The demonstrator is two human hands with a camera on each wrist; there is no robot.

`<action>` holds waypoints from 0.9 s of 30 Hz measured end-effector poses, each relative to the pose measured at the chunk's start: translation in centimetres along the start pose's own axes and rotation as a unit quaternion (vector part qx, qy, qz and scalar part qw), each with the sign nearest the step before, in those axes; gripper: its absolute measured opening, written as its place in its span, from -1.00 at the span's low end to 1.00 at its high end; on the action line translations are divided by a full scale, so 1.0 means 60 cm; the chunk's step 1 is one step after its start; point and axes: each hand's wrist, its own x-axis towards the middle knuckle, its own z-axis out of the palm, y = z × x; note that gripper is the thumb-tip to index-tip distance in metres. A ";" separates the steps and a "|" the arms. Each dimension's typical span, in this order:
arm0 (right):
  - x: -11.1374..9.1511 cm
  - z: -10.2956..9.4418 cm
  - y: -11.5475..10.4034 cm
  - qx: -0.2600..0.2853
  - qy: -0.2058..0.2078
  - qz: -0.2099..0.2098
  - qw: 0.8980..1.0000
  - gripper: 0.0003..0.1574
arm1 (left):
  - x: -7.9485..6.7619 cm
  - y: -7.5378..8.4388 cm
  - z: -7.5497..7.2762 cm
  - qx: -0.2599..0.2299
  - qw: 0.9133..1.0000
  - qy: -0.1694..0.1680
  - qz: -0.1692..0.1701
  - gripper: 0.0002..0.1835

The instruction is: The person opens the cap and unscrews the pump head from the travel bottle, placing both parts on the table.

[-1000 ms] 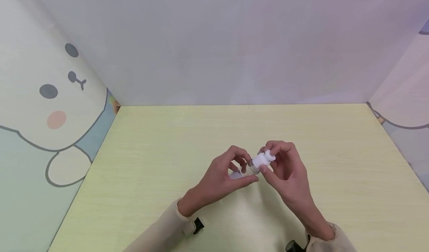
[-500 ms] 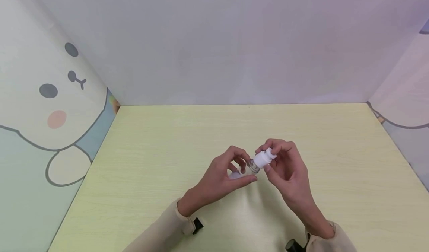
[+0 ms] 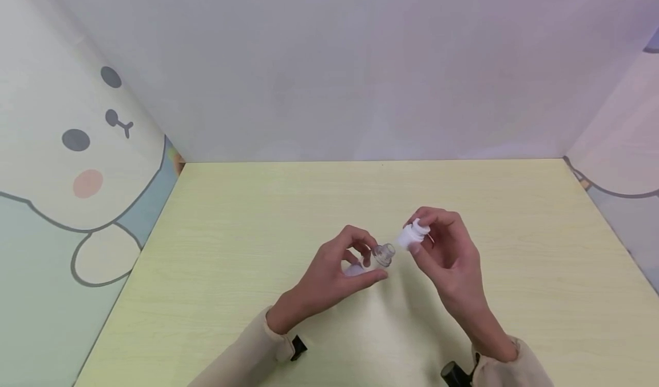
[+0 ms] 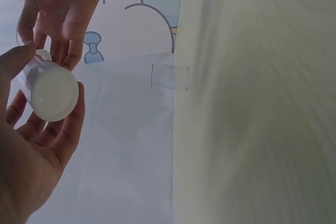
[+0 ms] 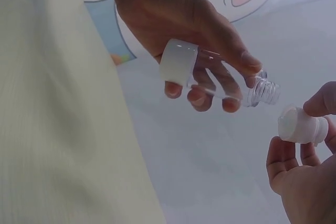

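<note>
In the head view my left hand point(image 3: 334, 267) grips a small clear bottle point(image 3: 383, 254), its bare neck pointing up to the right. The right wrist view shows the bottle point(image 5: 218, 80) lying nearly level, with a threaded neck and a white base section; thumb and fingers wrap its body. My right hand point(image 3: 453, 261) pinches a white cap point(image 3: 413, 234) between thumb and fingers. A small gap separates the cap point(image 5: 299, 124) from the neck. Seen from the left wrist, the bottle's round white base point(image 4: 54, 94) faces the camera and hides most of the cap.
Both hands are above a pale wood-grain table point(image 3: 247, 232). A plain light wall point(image 3: 329, 67) rises behind it, with cartoon-printed panels point(image 3: 87, 227) at the sides. A transparent strip point(image 4: 170, 77) sits at the table's edge against the wall.
The white cap has come off the bottle's neck and moved up and right with my right hand. My left hand has shifted slightly left with the bottle.
</note>
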 end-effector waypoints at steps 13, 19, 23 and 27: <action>-0.006 0.002 0.023 -0.188 -0.003 0.095 0.978 -0.48 | -0.007 0.001 -0.012 -0.025 0.999 -0.009 0.027 -0.55; -0.003 0.003 0.036 -0.267 -0.015 0.074 0.961 -0.51 | -0.009 0.006 -0.016 -0.017 0.999 -0.008 0.033 -0.55; 0.000 0.004 0.046 -0.317 -0.013 0.081 0.945 -0.51 | -0.009 0.009 -0.019 -0.009 0.999 -0.005 0.041 -0.55; 0.003 0.005 0.056 -0.362 -0.019 0.109 0.926 -0.53 | -0.010 0.011 -0.022 -0.005 0.999 -0.005 0.048 -0.54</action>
